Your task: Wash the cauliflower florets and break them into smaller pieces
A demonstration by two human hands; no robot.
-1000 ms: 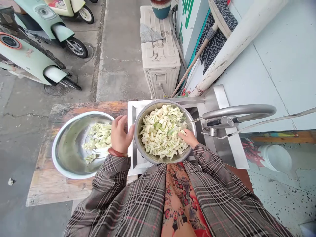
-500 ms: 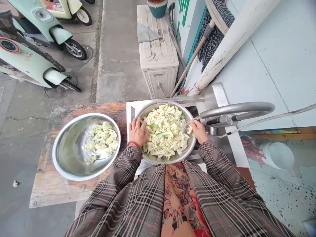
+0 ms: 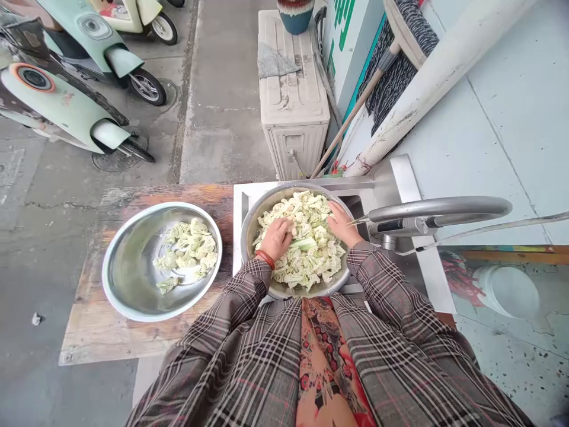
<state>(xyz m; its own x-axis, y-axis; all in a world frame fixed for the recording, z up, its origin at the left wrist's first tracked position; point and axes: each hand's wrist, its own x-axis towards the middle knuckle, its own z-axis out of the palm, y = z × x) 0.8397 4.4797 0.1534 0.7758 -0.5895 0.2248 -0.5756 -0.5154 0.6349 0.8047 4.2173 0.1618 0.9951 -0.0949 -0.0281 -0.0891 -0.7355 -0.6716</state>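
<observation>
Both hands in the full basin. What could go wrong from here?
Cauliflower is heaped in the full basin, so pieces might spill over the rim if the left hand or right hand pushes hard. The right cuff is near the faucet, so it may get wet.

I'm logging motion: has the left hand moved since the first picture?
Yes, rightward: the left hand, first over the sink's left edge, is now right of it, at the cauliflower.
</observation>
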